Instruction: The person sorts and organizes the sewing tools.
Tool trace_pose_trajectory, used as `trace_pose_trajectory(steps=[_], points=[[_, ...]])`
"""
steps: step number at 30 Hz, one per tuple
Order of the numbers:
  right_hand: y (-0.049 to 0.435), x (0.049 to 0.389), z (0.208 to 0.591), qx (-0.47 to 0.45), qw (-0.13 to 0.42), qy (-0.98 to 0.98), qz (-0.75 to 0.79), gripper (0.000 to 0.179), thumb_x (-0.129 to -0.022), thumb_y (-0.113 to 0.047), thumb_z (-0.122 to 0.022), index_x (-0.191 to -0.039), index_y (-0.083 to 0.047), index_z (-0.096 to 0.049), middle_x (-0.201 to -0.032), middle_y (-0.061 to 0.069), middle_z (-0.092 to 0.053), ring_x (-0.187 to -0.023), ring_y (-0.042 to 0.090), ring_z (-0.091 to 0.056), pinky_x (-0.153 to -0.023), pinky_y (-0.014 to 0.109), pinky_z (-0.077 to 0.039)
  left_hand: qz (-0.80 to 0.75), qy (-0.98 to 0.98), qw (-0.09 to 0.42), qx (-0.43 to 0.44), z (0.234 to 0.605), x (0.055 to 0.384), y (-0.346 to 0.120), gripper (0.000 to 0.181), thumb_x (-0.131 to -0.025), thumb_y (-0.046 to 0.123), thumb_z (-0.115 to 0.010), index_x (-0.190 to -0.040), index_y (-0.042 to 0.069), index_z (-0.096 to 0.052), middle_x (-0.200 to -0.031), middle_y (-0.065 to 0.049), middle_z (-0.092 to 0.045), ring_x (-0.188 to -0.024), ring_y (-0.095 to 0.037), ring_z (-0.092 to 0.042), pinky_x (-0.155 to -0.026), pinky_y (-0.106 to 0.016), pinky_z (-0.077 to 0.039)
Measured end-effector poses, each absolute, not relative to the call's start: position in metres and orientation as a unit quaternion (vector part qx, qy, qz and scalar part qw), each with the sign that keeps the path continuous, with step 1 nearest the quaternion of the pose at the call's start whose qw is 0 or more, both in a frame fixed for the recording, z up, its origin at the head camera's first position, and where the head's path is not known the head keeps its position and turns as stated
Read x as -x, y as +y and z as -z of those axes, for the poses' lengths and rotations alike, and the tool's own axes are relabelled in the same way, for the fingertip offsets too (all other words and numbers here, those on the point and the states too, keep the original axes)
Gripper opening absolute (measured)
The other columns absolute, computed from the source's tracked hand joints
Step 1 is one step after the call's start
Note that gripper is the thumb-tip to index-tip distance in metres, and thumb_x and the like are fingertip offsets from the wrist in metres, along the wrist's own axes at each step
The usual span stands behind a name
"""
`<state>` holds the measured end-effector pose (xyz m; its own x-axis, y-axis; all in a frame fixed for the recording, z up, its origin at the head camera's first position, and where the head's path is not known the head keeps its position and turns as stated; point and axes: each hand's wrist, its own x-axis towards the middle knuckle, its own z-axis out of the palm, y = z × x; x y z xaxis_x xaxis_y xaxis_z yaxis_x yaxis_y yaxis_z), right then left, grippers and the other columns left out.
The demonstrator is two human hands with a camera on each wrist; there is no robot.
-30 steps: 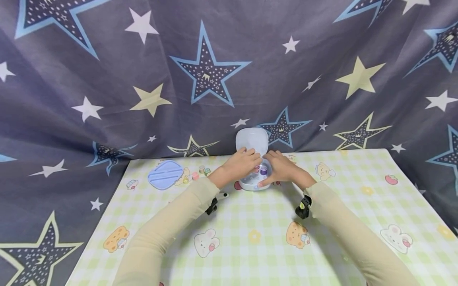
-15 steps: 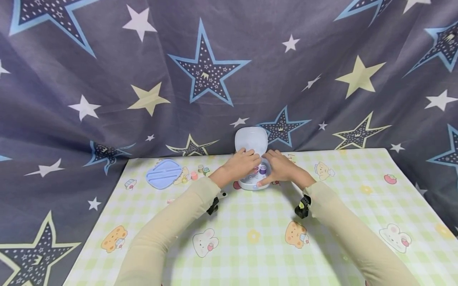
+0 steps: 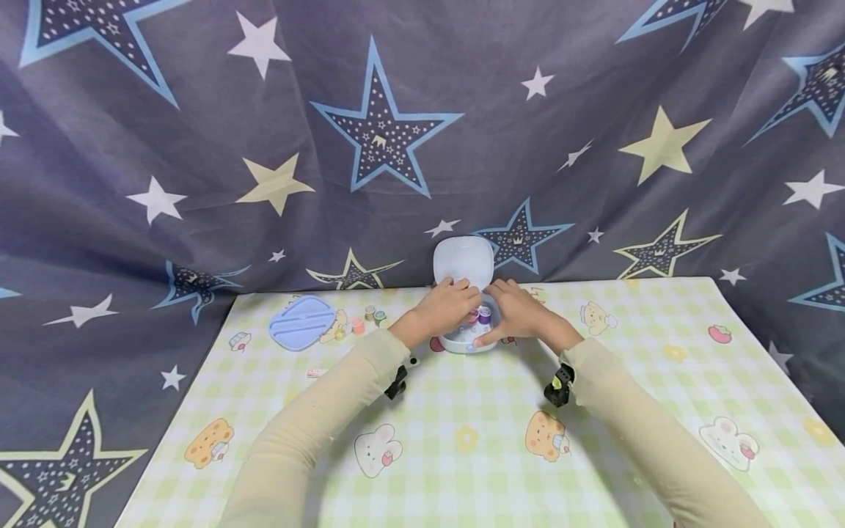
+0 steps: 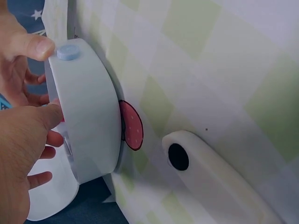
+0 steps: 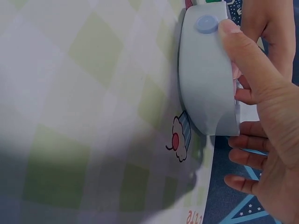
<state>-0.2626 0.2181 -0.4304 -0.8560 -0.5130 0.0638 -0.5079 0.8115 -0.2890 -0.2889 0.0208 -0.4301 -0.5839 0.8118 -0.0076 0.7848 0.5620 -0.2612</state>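
Observation:
A pale blue-white box (image 3: 470, 347) with its lid (image 3: 464, 258) raised stands at the table's far edge. Inside are a purple thread spool (image 3: 485, 315) and a pink spool (image 3: 472, 316). My left hand (image 3: 447, 308) reaches over the box's left side. In the left wrist view its thumb and forefinger pinch something pink (image 4: 62, 115), apparently that spool, mostly hidden by the fingers. My right hand (image 3: 523, 311) holds the box from the right. Its thumb (image 5: 245, 46) presses the front rim beside a round blue button (image 5: 207, 24); the other fingers extend past the box's back.
Left of the box lies a blue slotted tray (image 3: 302, 323). Between them stand several small spools, among them a coral one (image 3: 358, 325) and a green one (image 3: 380, 317). A dark star-printed curtain (image 3: 396, 220) hangs right behind the table's far edge.

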Motion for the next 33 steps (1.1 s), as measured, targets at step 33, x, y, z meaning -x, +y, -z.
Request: trace_pose_trajectory(steps=[33], points=[[0.2183,0.2589,0.4288,0.286,-0.008,0.948,0.138,0.104,-0.064,-0.063,-0.088,-0.136,0.006,-0.055,-0.122,0.019,-0.061,-0.106,0.032,-0.052,-0.093,0.049,-0.050,-0.072,-0.902,0.052,0.424,0.4312,0.2865,0.0259,0.025,-0.101,0.032,-0.062,-0.120,0.016,-0.068,-0.116,0.002,-0.068,-0.114,-0.019,-0.057,-0.098,-0.040,-0.048]])
